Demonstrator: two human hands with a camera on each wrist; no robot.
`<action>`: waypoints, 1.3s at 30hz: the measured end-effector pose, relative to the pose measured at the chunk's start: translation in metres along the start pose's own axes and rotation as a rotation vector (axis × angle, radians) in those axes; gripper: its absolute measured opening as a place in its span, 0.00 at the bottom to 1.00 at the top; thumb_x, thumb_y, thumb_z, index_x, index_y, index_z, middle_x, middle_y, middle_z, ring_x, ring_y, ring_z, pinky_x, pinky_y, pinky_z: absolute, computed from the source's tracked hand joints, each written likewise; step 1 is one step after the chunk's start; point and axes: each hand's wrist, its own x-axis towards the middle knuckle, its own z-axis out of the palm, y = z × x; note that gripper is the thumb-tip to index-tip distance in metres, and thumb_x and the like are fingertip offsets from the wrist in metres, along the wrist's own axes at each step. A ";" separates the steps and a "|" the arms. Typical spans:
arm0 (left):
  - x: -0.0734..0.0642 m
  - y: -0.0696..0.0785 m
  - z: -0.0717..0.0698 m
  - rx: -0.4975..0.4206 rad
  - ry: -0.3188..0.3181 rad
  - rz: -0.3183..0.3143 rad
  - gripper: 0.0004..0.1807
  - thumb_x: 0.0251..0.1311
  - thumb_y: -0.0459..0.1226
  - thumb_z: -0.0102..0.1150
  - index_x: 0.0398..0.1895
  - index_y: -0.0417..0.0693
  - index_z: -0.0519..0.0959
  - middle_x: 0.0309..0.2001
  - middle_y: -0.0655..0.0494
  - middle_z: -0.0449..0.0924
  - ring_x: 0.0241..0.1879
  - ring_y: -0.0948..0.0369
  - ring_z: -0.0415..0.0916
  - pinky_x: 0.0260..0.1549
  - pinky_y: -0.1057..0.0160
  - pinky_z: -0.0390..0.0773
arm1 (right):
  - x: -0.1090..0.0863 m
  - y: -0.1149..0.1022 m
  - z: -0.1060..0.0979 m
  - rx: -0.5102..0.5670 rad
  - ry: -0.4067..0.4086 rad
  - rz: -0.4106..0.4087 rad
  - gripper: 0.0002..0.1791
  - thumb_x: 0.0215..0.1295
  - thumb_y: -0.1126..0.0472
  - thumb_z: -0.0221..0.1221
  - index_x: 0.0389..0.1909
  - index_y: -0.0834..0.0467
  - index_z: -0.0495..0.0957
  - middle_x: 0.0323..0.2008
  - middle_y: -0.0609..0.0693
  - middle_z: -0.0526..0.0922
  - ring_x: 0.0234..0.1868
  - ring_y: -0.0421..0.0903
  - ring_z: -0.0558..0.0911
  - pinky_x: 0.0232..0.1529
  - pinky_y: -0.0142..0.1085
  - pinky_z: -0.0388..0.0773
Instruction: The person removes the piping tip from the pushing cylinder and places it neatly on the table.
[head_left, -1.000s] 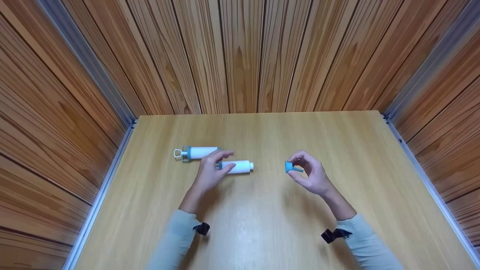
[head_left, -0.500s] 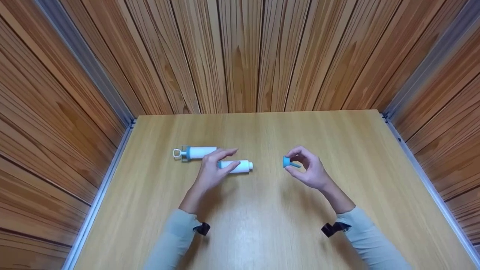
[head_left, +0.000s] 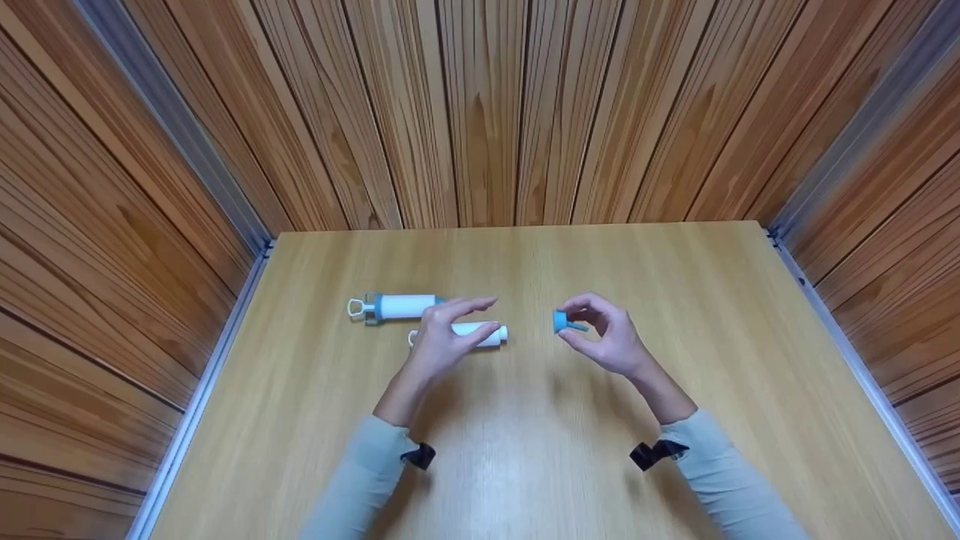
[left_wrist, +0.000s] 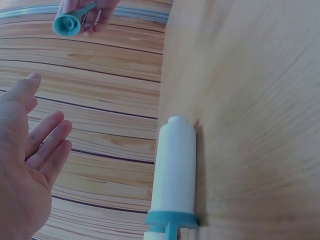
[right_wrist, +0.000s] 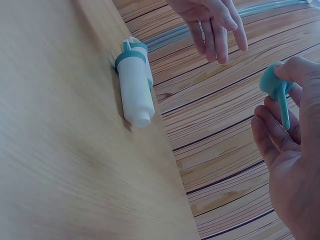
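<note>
Head view: right hand [head_left: 611, 342] pinches a flared, stemmed, blue-green plastic cap [head_left: 559, 321], likely light, stiff, best held around its rim; left hand [head_left: 439, 341] empty, fingers apart.

Cap [head_left: 560, 322] right of both syringes [head_left: 409, 306]

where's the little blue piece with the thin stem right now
In the head view, the right hand pinches the blue piece above the table, to the right of the nearer white cylinder.
</note>
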 end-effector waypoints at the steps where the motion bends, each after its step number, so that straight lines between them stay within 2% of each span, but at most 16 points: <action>1: 0.000 0.001 0.001 0.002 0.000 0.001 0.23 0.71 0.40 0.78 0.67 0.48 0.89 0.63 0.48 0.93 0.65 0.49 0.91 0.69 0.44 0.87 | 0.000 0.001 0.001 0.004 0.000 -0.001 0.21 0.60 0.87 0.68 0.55 0.76 0.81 0.51 0.45 0.88 0.54 0.33 0.88 0.63 0.26 0.85; 6: 0.002 0.005 0.005 -0.002 -0.020 0.005 0.22 0.73 0.41 0.77 0.67 0.48 0.89 0.64 0.49 0.93 0.66 0.50 0.90 0.71 0.45 0.86 | 0.000 0.002 0.006 0.006 0.003 0.014 0.22 0.61 0.86 0.68 0.56 0.76 0.82 0.53 0.42 0.89 0.55 0.33 0.88 0.64 0.27 0.86; 14: 0.006 0.012 0.014 0.004 -0.012 0.103 0.21 0.72 0.38 0.77 0.65 0.46 0.90 0.62 0.47 0.94 0.64 0.49 0.92 0.69 0.46 0.87 | 0.001 0.004 0.014 0.013 0.028 0.040 0.22 0.62 0.85 0.68 0.58 0.75 0.83 0.53 0.37 0.90 0.55 0.33 0.89 0.64 0.28 0.87; 21: 0.003 0.016 0.019 0.015 -0.017 0.127 0.20 0.72 0.41 0.77 0.64 0.49 0.91 0.60 0.50 0.95 0.63 0.50 0.92 0.68 0.47 0.88 | 0.002 0.005 0.021 0.039 0.034 0.043 0.22 0.61 0.86 0.68 0.57 0.75 0.84 0.52 0.36 0.90 0.54 0.33 0.89 0.64 0.28 0.87; 31: 0.002 0.020 0.026 0.003 0.008 0.200 0.18 0.70 0.39 0.78 0.60 0.46 0.92 0.56 0.48 0.96 0.58 0.50 0.95 0.61 0.49 0.91 | 0.003 0.002 0.027 0.044 0.038 0.049 0.22 0.62 0.85 0.69 0.57 0.74 0.85 0.53 0.36 0.91 0.55 0.34 0.90 0.64 0.28 0.87; 39: 0.001 0.023 0.029 -0.002 0.003 0.202 0.18 0.69 0.38 0.79 0.60 0.44 0.92 0.56 0.48 0.96 0.57 0.52 0.95 0.61 0.53 0.91 | 0.002 0.002 0.031 0.057 0.035 0.039 0.22 0.62 0.85 0.69 0.58 0.73 0.85 0.53 0.43 0.92 0.56 0.35 0.90 0.64 0.31 0.88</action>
